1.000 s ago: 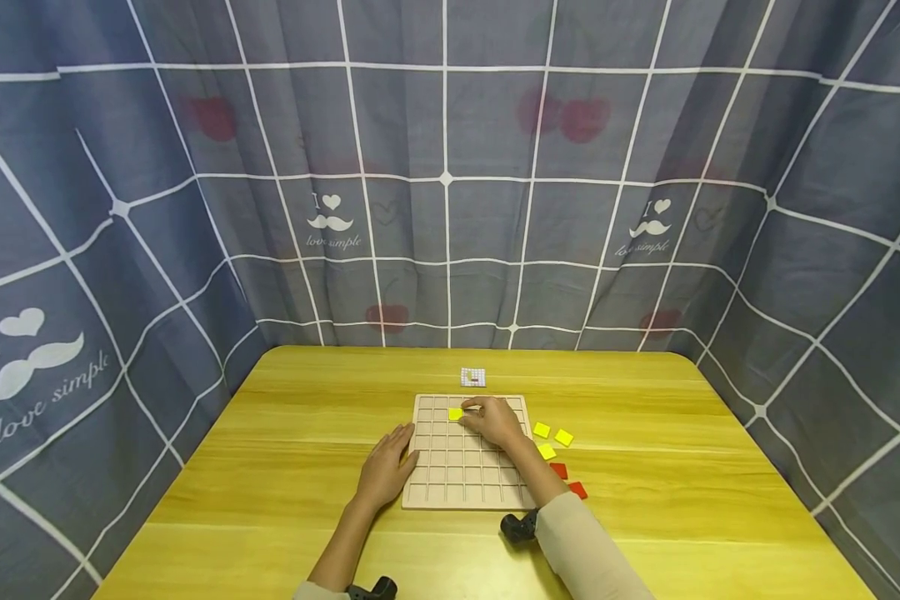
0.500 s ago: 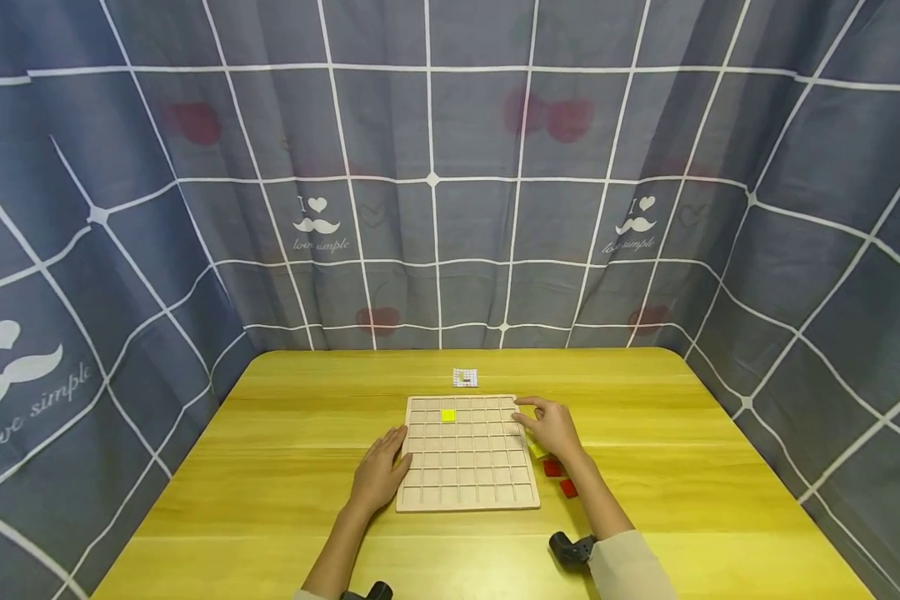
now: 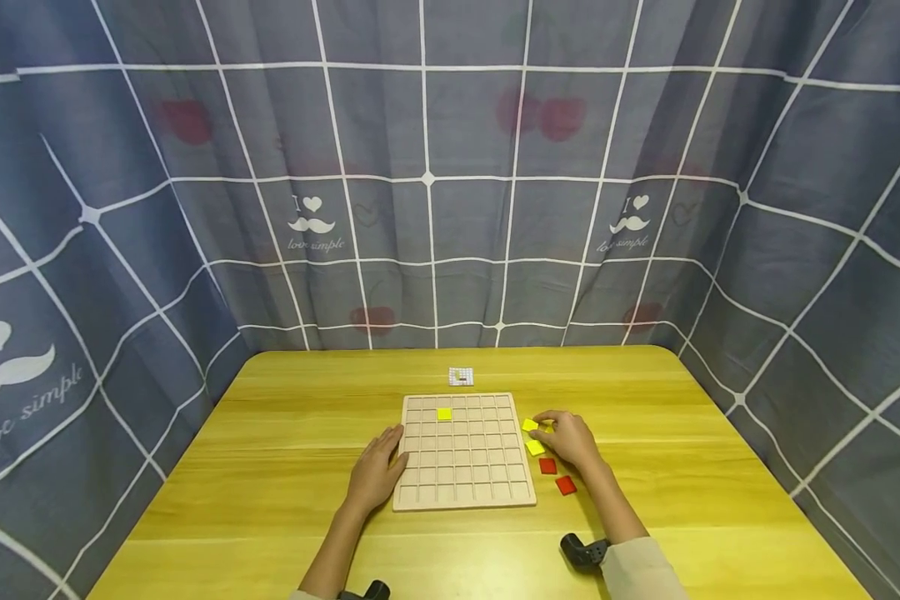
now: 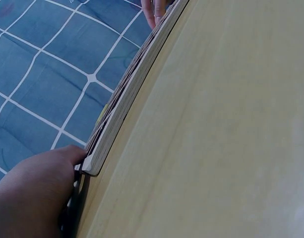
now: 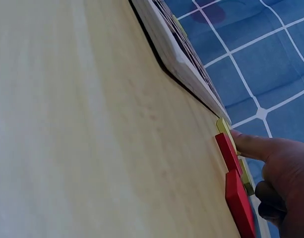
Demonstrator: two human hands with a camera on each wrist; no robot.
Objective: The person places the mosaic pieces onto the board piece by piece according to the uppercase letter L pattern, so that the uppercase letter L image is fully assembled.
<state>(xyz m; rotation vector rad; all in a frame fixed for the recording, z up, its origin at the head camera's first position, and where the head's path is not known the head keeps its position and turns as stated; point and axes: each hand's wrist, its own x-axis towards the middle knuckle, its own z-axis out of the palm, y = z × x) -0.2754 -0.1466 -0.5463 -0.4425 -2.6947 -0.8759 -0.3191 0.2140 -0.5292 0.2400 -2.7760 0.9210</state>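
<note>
Yellow square tiles [image 3: 535, 448] lie by the right hand's [image 3: 567, 437] fingertips, grip unclear; the left hand [image 3: 375, 470], fingers straight, touches the pale wooden grid board [image 3: 465, 471]. Right-wrist view alone shows red square tiles [image 5: 239, 204] edge-on.

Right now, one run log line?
left hand: touching left edge of pale wooden grid board; right hand: at loose yellow square tiles; on board: one yellow tile; board's right: red square tiles

Pale wooden grid board [image 3: 465, 467], flat, yellow tile [image 3: 444, 414] near far edge
Loose to its right: more yellow tiles [image 3: 536, 448], two flat red tiles [image 3: 547, 466]
</note>
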